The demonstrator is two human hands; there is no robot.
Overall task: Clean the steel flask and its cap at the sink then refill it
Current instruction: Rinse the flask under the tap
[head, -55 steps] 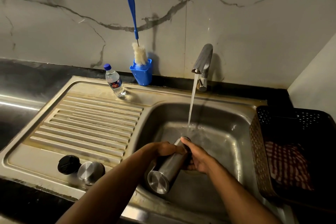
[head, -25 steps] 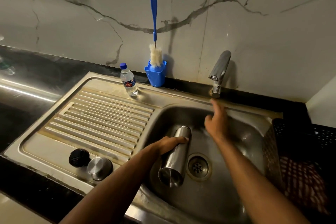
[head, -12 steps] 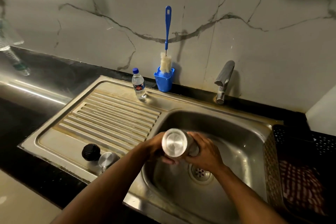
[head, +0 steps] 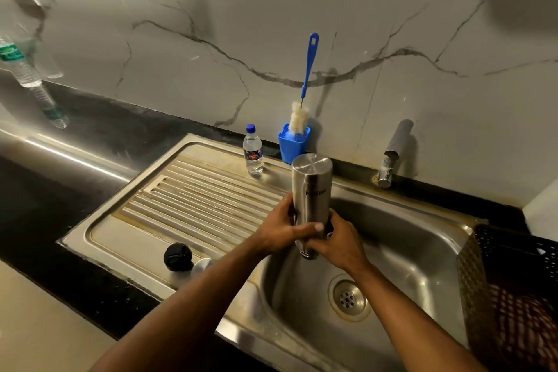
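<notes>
The steel flask [head: 311, 187] stands upside down over the sink basin [head: 422, 238], base up and mouth down. My left hand [head: 280, 231] grips its lower part, thumb across the front. My right hand [head: 338, 243] wraps round the neck end near the mouth. On the drainboard [head: 193, 205] near the front edge lie the black inner cap [head: 177, 257] and the steel outer cap [head: 203, 264], the latter partly hidden by my left forearm. The tap [head: 392, 151] is off; no water runs.
A small plastic water bottle [head: 253, 149] and a blue holder [head: 293, 143] with a blue-handled bottle brush [head: 303, 93] stand at the back of the drainboard. A dark basket [head: 516, 290] with a checked cloth sits right of the basin. Another plastic bottle [head: 18, 60] is far left.
The water was shut off by my right hand, which then came back to the flask. Both hands have turned the flask from lying tilted to upside down and raised it above the basin.
</notes>
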